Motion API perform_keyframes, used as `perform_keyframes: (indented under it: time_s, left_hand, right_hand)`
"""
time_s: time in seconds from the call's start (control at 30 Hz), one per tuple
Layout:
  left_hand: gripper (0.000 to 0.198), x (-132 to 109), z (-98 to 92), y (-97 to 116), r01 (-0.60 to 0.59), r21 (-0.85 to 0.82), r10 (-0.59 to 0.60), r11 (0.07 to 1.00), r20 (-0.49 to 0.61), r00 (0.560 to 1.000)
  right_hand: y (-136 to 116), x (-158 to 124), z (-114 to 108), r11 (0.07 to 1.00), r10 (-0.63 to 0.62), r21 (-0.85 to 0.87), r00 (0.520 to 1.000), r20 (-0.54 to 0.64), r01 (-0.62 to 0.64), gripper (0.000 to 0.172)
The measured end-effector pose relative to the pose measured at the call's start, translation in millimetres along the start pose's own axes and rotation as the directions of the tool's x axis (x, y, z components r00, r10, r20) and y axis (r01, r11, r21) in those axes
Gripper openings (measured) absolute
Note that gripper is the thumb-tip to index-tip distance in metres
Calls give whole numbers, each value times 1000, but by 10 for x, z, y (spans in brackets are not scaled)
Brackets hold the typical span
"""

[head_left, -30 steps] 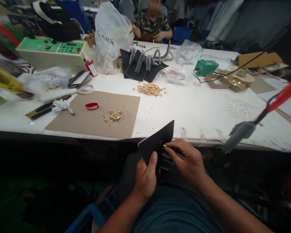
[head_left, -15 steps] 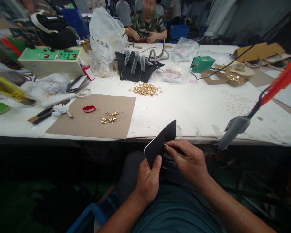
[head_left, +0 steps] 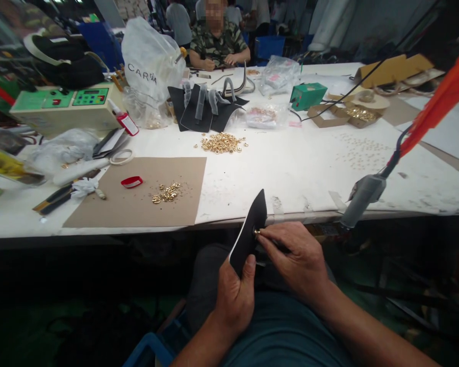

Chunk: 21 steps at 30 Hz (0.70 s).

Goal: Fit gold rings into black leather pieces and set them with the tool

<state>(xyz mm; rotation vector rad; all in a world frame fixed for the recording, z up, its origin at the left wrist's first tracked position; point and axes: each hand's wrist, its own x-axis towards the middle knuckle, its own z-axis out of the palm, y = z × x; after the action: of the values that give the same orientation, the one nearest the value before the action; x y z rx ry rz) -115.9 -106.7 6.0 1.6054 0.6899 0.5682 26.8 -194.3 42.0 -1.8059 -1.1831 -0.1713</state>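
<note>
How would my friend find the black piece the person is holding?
Find the big white table, then go to its near edge. There, the left hand grips the black piece while the right hand pinches a small gold piece at its face. Unlike the black pieces lying on the table, it is held in the air.

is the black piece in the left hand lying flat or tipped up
Tipped up: the black piece slants up from the left hand, one face turned toward the right hand.
</note>
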Motion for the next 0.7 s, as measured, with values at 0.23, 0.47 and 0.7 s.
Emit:
perform_keyframes:
  time_s: [0.23,0.47,0.7]
  left_hand:
    - [37,-110,-1,-31,-120,88,112,989,86,990]
    - [71,60,944,388,-249,113,257,962,-69,964]
    - [45,64,1369,753,-312,263,352,913,-121,928]
  right_hand:
    - [-134,-88,-95,998,-58,40,993,106,54,65]
    - [-226,-130,-84,999,-42,10,992,118,41,79]
    - [-89,-159,15,985,-55,-153,991,124,74,37]
